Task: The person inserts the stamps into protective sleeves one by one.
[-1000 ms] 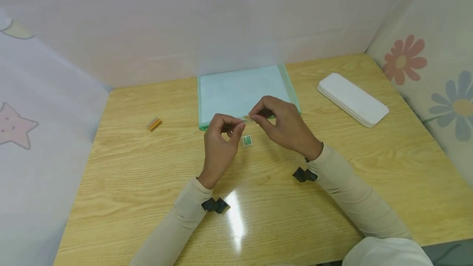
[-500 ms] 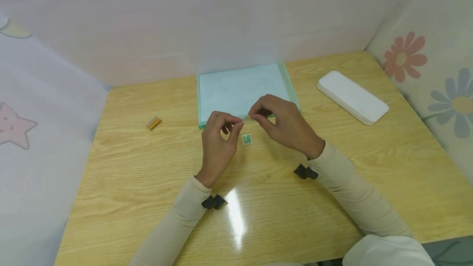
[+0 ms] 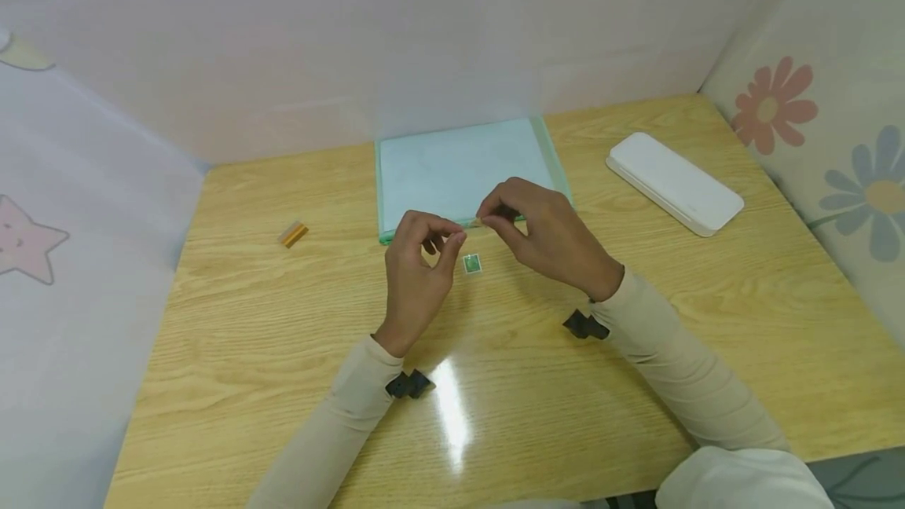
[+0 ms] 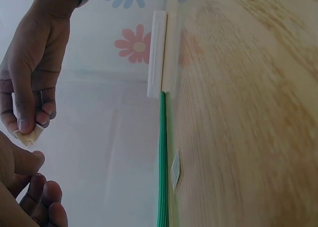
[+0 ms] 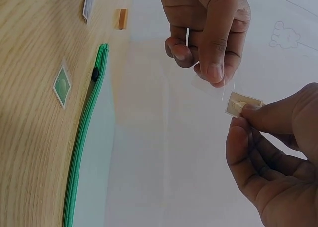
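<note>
Over the table, my right hand (image 3: 547, 238) pinches a small tan stamp (image 5: 243, 102) with a pale border between thumb and index finger. Facing it, my left hand (image 3: 422, 277) pinches a small clear plastic sleeve (image 5: 211, 89), its thin edges catching the light. Only a narrow gap separates the two hands' fingertips, and the stamp's edge is close to the sleeve. Below them a green stamp (image 3: 472, 263) with a white border lies flat on the wood. The left wrist view shows the tan stamp at the right hand's fingertips, while the left hand's fingers hide most of the sleeve.
A green-edged pouch (image 3: 459, 171) lies behind the hands against the back wall. At the right stands a white case (image 3: 675, 183). A small orange-brown piece (image 3: 293, 235) lies at the left on the wooden table (image 3: 269, 352).
Both hands keep their pinch at nearly the same place. The tan stamp and the sleeve shift only slightly between the fingertips. The head view tilts a little.
</note>
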Motion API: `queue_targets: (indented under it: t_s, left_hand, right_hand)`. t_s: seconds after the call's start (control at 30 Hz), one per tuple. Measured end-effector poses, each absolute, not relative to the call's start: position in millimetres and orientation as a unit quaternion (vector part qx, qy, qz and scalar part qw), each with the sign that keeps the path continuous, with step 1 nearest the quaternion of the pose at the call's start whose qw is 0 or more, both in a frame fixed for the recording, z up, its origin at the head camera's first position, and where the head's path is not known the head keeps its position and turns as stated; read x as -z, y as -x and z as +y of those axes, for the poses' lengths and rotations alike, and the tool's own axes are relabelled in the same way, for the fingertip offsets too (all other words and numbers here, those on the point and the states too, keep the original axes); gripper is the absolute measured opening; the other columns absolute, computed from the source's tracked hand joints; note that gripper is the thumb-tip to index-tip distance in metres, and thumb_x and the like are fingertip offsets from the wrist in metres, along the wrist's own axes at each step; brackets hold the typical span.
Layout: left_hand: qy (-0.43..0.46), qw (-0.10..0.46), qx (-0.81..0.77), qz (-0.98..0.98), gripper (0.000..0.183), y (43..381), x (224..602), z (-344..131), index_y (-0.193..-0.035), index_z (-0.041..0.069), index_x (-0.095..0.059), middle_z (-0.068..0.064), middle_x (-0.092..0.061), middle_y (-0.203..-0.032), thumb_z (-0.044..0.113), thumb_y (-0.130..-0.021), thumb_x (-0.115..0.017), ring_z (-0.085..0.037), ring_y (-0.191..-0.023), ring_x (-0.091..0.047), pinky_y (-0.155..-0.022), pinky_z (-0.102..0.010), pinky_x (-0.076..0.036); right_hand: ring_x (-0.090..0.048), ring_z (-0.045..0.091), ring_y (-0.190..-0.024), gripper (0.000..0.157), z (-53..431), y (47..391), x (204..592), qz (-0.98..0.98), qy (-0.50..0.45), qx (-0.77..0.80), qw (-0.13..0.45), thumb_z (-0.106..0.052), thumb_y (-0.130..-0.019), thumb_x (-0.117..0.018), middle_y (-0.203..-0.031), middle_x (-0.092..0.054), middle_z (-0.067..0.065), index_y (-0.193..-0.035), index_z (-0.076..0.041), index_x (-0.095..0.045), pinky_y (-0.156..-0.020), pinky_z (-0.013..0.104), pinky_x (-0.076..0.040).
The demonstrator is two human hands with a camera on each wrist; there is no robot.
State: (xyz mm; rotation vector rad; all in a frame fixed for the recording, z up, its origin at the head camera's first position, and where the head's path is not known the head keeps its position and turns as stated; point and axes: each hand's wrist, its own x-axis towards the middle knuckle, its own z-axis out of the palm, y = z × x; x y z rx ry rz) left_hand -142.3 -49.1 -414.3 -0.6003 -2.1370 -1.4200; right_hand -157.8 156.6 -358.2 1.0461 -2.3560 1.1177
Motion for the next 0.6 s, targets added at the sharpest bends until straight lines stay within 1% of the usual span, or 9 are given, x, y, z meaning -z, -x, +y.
queue_targets:
  t_s: [0.2,0.4,0.6]
  left_hand:
    - [0.225,0.241,0.515,-0.791,0.006,141.8,415.0,-48.4,-0.099,0.009,-0.069,-0.005,-0.059,-0.097,0.011,-0.094,-0.072,-0.018,-0.077,-0.055,-0.065,-0.041,-0.050]
    - [0.232,0.239,0.502,-0.798,0.008,140.5,413.4,-47.7,-0.099,0.008,-0.068,-0.005,-0.059,-0.097,0.012,-0.094,-0.073,-0.016,-0.078,-0.055,-0.066,-0.036,-0.050]
    - [0.232,0.230,0.496,-0.805,0.007,140.1,412.2,-48.4,-0.099,0.009,-0.069,-0.003,-0.060,-0.095,0.012,-0.094,-0.073,-0.014,-0.075,-0.055,-0.064,-0.035,-0.050]
  right_hand:
    - [-0.060,0.005,-0.082,0.009,155.0,156.5,357.5,-0.824,-0.373,-0.396,0.158,-0.002,-0.094,-0.070,-0.097,-0.066,-0.001,-0.101,-0.007,-0.067,-0.069,0.026,-0.050]
    - [-0.063,0.005,-0.082,0.008,153.2,156.5,358.0,-0.824,-0.353,-0.421,0.143,-0.005,-0.093,-0.072,-0.094,-0.068,-0.002,-0.100,-0.008,-0.069,-0.072,0.025,-0.053]
    - [-0.064,0.005,-0.085,0.011,153.4,157.6,358.8,-0.823,-0.351,-0.422,0.147,-0.005,-0.092,-0.074,-0.097,-0.068,-0.006,-0.100,-0.010,-0.070,-0.073,0.027,-0.053]
